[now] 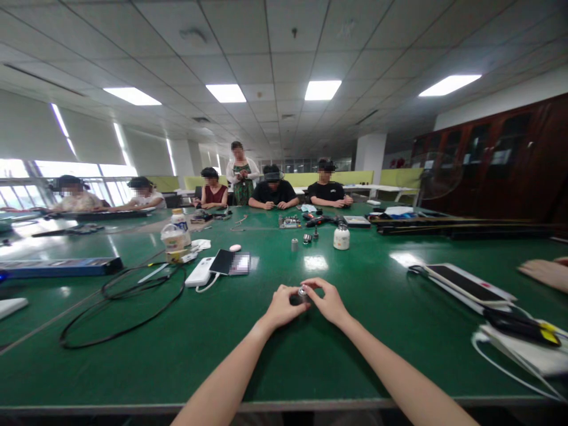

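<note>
Fingers of left hand (280, 306) and right hand (327, 302) pinch small silvery metal cylinder (302, 292) above green table (310, 355); loose fingertip grip, so it may drop and roll away.

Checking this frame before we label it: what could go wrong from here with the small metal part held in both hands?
1. The small metal part is pinched only by the fingertips of the left hand and right hand above the green table; a slip could send it rolling.
2. The black cable loop lies by the left forearm and could snag.
</note>
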A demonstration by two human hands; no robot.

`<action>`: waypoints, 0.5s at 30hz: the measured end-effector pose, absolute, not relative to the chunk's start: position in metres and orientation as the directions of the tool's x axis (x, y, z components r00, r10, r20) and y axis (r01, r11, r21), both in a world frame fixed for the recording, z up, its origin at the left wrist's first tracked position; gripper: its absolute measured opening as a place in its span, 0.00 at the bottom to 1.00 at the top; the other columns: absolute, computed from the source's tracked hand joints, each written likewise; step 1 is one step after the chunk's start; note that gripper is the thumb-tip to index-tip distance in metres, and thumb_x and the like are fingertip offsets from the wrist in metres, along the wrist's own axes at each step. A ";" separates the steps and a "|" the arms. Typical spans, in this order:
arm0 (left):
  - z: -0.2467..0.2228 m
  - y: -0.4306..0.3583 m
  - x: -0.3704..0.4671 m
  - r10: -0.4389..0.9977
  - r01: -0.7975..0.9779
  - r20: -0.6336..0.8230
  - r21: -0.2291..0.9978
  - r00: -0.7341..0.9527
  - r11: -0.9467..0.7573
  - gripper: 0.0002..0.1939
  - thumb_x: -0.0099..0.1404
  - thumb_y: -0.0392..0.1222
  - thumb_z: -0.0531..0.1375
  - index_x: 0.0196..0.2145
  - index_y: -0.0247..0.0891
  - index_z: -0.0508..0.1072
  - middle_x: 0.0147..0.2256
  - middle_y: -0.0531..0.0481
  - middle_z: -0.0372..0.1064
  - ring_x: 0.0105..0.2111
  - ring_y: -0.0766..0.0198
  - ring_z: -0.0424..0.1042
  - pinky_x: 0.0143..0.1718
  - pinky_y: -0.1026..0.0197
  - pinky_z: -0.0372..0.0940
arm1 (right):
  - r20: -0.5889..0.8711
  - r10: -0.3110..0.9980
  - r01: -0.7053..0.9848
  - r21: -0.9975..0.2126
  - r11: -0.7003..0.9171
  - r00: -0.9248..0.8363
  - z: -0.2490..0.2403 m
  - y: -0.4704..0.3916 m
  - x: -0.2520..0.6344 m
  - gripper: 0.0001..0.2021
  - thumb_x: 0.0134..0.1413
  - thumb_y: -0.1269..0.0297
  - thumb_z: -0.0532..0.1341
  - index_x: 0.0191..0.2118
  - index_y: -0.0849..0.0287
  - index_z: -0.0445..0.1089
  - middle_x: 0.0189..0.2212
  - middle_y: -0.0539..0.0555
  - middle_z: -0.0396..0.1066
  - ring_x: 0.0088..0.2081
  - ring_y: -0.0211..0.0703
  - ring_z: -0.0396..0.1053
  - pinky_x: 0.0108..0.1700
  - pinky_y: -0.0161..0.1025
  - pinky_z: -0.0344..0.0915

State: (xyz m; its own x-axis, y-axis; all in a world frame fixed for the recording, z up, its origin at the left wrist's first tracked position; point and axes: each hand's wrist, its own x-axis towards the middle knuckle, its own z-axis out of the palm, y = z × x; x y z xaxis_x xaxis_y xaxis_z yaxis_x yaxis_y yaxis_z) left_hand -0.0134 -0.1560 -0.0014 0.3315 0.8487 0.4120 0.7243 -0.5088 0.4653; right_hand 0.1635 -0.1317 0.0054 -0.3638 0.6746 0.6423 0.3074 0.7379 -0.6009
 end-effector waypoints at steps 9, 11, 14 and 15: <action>0.009 -0.161 -0.012 0.850 0.660 0.489 0.575 0.196 -0.483 0.16 0.70 0.43 0.60 0.53 0.37 0.69 0.52 0.44 0.68 0.47 0.54 0.72 0.47 0.47 0.70 | 0.621 0.692 0.300 -0.625 0.721 -0.369 0.003 -0.130 0.163 0.09 0.66 0.62 0.59 0.46 0.61 0.71 0.44 0.55 0.73 0.42 0.44 0.73 0.46 0.47 0.71; 0.011 -0.162 -0.013 0.841 0.633 0.514 0.596 0.171 -0.493 0.16 0.70 0.43 0.60 0.53 0.37 0.68 0.52 0.44 0.69 0.47 0.55 0.73 0.47 0.47 0.70 | 0.608 0.699 0.293 -0.638 0.712 -0.376 0.003 -0.130 0.163 0.09 0.66 0.62 0.59 0.46 0.60 0.71 0.44 0.55 0.73 0.42 0.44 0.73 0.46 0.47 0.71; 0.014 -0.164 -0.014 0.826 0.612 0.543 0.605 0.152 -0.510 0.14 0.70 0.43 0.59 0.52 0.37 0.69 0.51 0.44 0.69 0.46 0.56 0.73 0.46 0.48 0.70 | 0.581 0.714 0.281 -0.664 0.693 -0.389 0.002 -0.130 0.164 0.09 0.66 0.62 0.59 0.47 0.60 0.71 0.45 0.55 0.73 0.42 0.44 0.73 0.47 0.48 0.71; 0.014 -0.164 -0.013 0.821 0.610 0.552 0.602 0.149 -0.515 0.14 0.70 0.43 0.59 0.51 0.37 0.70 0.50 0.44 0.70 0.46 0.56 0.73 0.46 0.48 0.70 | 0.570 0.721 0.276 -0.675 0.685 -0.394 0.002 -0.130 0.164 0.10 0.66 0.62 0.59 0.47 0.60 0.71 0.45 0.55 0.73 0.43 0.45 0.73 0.47 0.48 0.71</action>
State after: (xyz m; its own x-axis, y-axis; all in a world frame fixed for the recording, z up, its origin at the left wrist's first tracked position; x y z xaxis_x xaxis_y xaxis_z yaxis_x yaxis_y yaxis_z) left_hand -0.0133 -0.1645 0.0142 0.1487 0.8206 0.5518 0.6100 -0.5154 0.6020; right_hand 0.1641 -0.1298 0.0021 -0.3941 0.7209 0.5701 0.2763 0.6845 -0.6746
